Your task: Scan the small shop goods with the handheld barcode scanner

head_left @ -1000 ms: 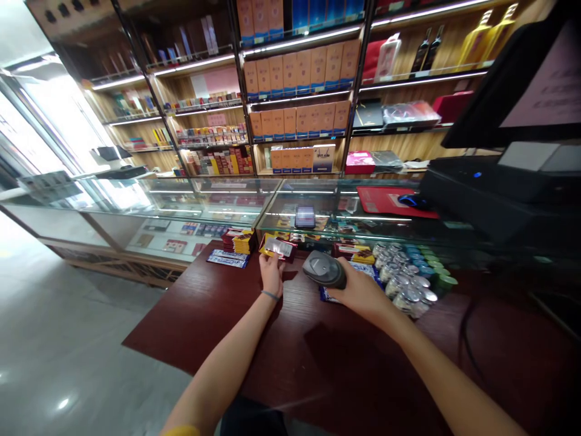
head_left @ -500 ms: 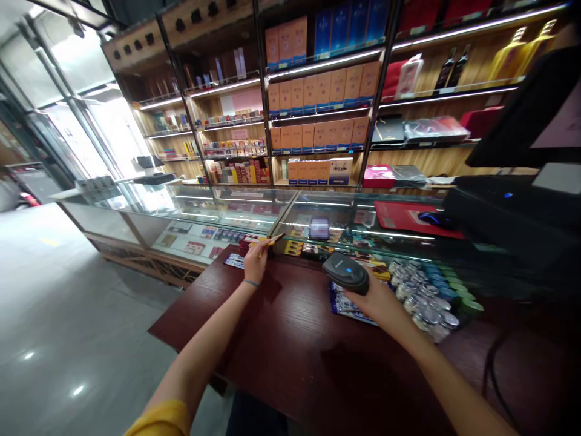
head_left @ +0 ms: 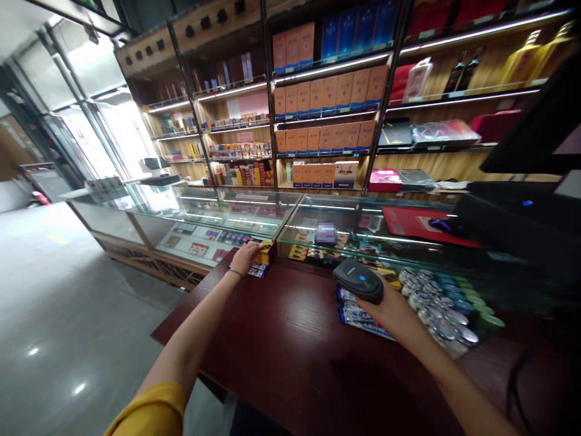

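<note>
My right hand (head_left: 388, 306) is wrapped round a black barcode scanner (head_left: 358, 281) with a small blue light, held above the counter. Below it lie several blue-and-white packets (head_left: 363, 318), partly covered by the hand. At the counter's far left edge, my left hand (head_left: 245, 257) has its fingers bent over the top of a stack of yellow-and-brown packets (head_left: 265, 253). The fingertips are small and partly hidden, but they seem closed on the uppermost yellow packet. More blue-and-white packets (head_left: 257, 270) lie flat just under that wrist.
Several lidded jars (head_left: 442, 315) stand right of the scanner. Behind the dark red counter (head_left: 272, 339) is a glass display case (head_left: 227, 209). A red mat (head_left: 413, 227) with a mouse (head_left: 442, 225) lies on the glass. A dark monitor (head_left: 531, 121) stands at right.
My left hand has moved left and down with the yellow packet, from in front of the glass to the stack. The scanner stays in my right hand; the view has shifted slightly.
</note>
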Tool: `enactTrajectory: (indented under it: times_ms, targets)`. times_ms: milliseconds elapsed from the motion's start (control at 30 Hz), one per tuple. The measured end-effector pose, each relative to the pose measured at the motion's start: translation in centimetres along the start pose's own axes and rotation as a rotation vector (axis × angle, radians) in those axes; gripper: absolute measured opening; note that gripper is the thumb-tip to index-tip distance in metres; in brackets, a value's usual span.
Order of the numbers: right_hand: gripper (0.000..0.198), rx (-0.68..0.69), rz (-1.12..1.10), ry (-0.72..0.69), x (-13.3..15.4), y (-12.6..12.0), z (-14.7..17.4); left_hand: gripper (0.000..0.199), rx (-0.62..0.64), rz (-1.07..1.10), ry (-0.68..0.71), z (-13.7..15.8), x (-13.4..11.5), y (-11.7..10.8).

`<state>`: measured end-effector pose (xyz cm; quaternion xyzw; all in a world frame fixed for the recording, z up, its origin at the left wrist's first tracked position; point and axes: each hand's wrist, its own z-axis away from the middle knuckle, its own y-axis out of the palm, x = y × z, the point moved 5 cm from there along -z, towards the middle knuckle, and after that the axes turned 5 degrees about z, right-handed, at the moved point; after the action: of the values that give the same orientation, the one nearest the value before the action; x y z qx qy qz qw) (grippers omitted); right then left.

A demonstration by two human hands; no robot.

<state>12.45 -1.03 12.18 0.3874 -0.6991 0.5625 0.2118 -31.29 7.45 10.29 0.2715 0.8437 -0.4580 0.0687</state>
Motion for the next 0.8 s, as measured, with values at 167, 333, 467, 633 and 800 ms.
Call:
enactTrajectory:
  times_ms: [167,333,467,633,800]
  targets:
    - [0.060,-0.004,-0.007,0.018,0.4,-0.5,-0.1,0.036,0.107,-0.054,0.083,-0.3,0.8,0.9]
    - [0.058,-0.018,-0.025,0.034,1.2,-0.9,0.1,0.049,0.163,-0.126,0.102,0.3,1.2,1.4]
    - [0.057,-0.023,-0.029,0.012,1.4,-1.1,0.0,0.052,0.177,-0.138,0.081,0.6,0.9,1.4]
    - [0.055,-0.040,-0.009,0.036,1.5,-3.4,-0.3,0.046,0.069,-0.046,0.051,0.1,-0.2,0.9]
    - [0.036,0.029,-0.020,0.089,1.8,-7.3,-0.2,0.029,-0.176,0.033,0.075,-0.9,-3.7,1.5]
